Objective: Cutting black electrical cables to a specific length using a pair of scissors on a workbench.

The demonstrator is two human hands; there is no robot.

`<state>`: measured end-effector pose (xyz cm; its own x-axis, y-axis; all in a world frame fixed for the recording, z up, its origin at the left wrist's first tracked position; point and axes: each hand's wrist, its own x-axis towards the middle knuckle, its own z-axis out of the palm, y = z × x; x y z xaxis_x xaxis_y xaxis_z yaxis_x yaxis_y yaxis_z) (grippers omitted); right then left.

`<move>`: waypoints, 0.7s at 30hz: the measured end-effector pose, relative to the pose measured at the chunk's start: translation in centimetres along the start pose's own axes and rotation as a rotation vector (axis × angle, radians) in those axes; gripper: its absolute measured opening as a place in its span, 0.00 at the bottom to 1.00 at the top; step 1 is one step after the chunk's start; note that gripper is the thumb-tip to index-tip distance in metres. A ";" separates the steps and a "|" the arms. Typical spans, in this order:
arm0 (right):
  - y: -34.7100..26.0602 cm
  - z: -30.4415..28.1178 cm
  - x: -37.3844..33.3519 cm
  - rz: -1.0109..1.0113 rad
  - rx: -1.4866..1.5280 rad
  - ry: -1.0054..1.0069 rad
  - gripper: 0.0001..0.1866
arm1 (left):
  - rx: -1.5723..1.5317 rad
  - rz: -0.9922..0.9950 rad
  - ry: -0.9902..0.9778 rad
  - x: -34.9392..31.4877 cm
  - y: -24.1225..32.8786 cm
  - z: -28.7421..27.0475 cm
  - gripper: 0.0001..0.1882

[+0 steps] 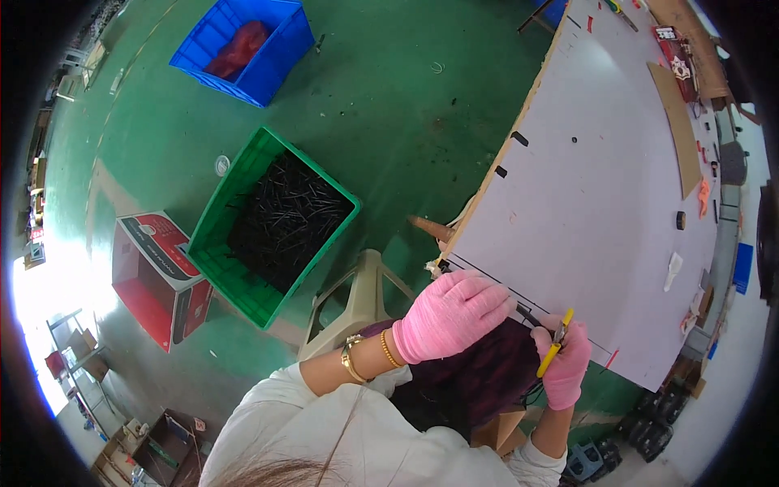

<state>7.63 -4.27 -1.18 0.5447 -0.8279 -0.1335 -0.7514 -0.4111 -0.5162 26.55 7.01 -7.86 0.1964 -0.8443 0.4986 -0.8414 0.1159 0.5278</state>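
My left hand (pixel 454 318), in a pink glove, is closed at the table's near edge, its fingers curled over the end of a thin black strip (pixel 527 317). That strip runs across toward my right hand (pixel 568 367), also gloved in pink. Closed in my right hand is a pair of yellow-handled pliers (pixel 552 355); their metal head shows only in part beside my fingers. A long thin dark line lies on the tabletop beside both hands. My left fingertips and whatever sits beneath them are hidden.
The white table (pixel 600 203) bears small black pieces and a cardboard strip (pixel 677 130). On the green floor at left stand a green crate (pixel 243 304) of black strips, a blue crate (pixel 276 73) with a red bag, an open carton (pixel 162 284) and a beige stool (pixel 361 296).
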 end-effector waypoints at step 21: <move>-1.5 -1.1 1.9 -0.029 0.011 -0.086 0.15 | 0.008 -0.049 0.021 0.7 0.2 0.4 0.16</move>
<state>9.33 -5.63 0.30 0.5963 -0.7798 -0.1906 -0.7311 -0.4295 -0.5301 26.27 6.19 -7.65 0.2482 -0.8378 0.4863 -0.8346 0.0699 0.5464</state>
